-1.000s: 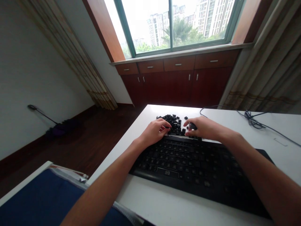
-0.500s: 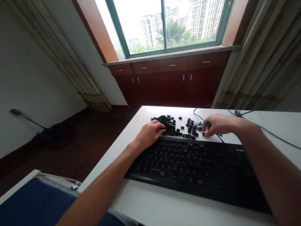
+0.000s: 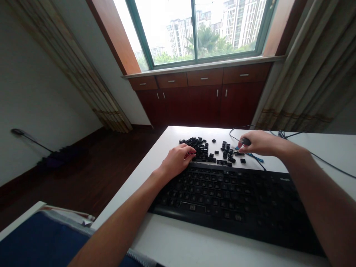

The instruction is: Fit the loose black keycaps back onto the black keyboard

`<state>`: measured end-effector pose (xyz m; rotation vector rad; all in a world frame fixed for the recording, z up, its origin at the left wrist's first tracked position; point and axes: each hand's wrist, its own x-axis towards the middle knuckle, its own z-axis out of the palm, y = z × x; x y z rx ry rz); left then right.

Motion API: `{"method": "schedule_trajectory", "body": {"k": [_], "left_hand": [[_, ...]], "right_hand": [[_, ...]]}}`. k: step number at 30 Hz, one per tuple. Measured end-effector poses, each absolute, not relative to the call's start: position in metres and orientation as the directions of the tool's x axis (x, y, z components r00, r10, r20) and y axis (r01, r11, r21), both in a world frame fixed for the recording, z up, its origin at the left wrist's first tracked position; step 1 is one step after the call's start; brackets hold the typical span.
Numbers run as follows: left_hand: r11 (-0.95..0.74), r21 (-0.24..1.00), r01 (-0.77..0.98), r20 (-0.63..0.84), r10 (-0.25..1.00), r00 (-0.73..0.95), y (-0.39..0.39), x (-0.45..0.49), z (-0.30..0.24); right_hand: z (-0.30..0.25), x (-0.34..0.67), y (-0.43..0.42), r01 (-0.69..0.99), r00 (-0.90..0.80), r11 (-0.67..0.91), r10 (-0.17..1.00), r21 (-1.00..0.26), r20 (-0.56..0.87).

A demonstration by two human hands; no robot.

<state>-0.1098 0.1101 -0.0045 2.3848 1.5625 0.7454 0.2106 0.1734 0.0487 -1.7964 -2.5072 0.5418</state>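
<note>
A black keyboard lies on the white table with its keycaps off, the key sockets bare. Behind it is a heap of loose black keycaps. At the heap's near left side my left hand rests with thumb and fingers closed around a small black piece that looks like a keycap. My right hand, to the right of the scattered keycaps, pinches a small dark rounded piece. Beneath that hand lies a thin blue item, partly covered.
A black cable runs over the table's right side, bunched near the back edge. A blue fabric item is at the lower left. An umbrella-like dark object lies on the floor by the wall. Cabinets stand beneath the window.
My right hand has lifted slightly and moved back and left, uncovering a keycap and more of the blue item. My left hand has barely moved.
</note>
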Motion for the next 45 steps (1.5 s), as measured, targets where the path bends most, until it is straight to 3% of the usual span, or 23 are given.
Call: {"method": "schedule_trajectory", "body": {"k": [13,26,34,45], "left_hand": [[-0.411,0.412,0.813,0.346,0.896,0.278,0.116,-0.122,-0.001],[-0.465,0.351,0.813,0.287,0.88,0.379,0.109,-0.12,0.01],[-0.472,0.386,0.793,0.262,0.88,0.396,0.108,-0.117,0.008],[-0.471,0.48,0.74,0.247,0.882,0.402,0.11,-0.118,0.005]], "right_hand": [[0.054,0.185,0.16,0.84,-0.49,0.39,0.844,-0.378,-0.218],[0.032,0.147,0.151,0.753,-0.625,0.584,0.779,-0.302,-0.051],[0.018,0.133,0.145,0.749,-0.639,0.619,0.769,-0.236,-0.012],[0.024,0.132,0.142,0.72,-0.667,0.646,0.745,-0.253,0.004]]}}
